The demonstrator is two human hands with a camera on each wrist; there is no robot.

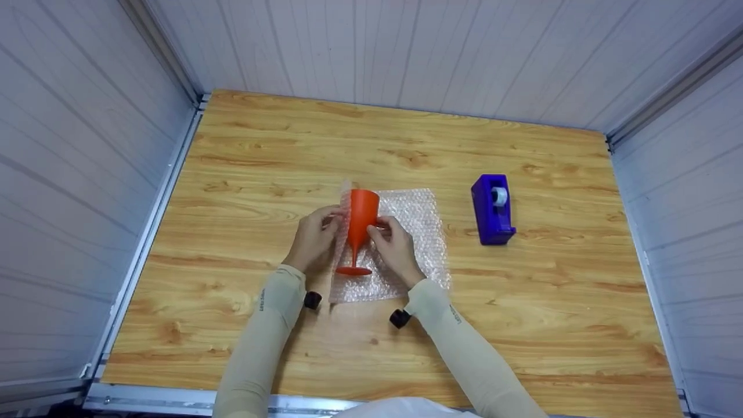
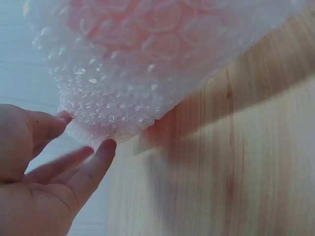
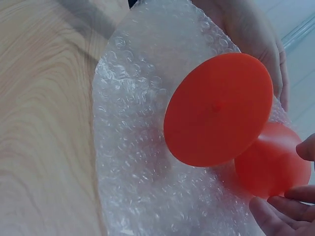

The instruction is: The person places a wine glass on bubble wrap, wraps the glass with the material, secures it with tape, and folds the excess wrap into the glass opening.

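An orange plastic goblet (image 1: 363, 212) lies on a sheet of bubble wrap (image 1: 409, 209), its round foot toward the person. My left hand (image 1: 313, 235) pinches the sheet's left edge, which stands raised against the goblet's left side. In the left wrist view the bubble wrap (image 2: 113, 93) covers the goblet, which shows through as a pink blur; thumb and fingers (image 2: 93, 167) are at the wrap's edge. With thumb and fingertips, my right hand (image 1: 396, 249) holds the goblet's bowl from the right. The right wrist view shows the goblet's foot (image 3: 216, 110) close up.
To the right, a blue tape dispenser (image 1: 493, 212) with a roll of clear tape (image 1: 499, 196) stands on the wooden table (image 1: 580, 261). Pale panel walls (image 1: 371, 52) enclose the table at the back and both sides.
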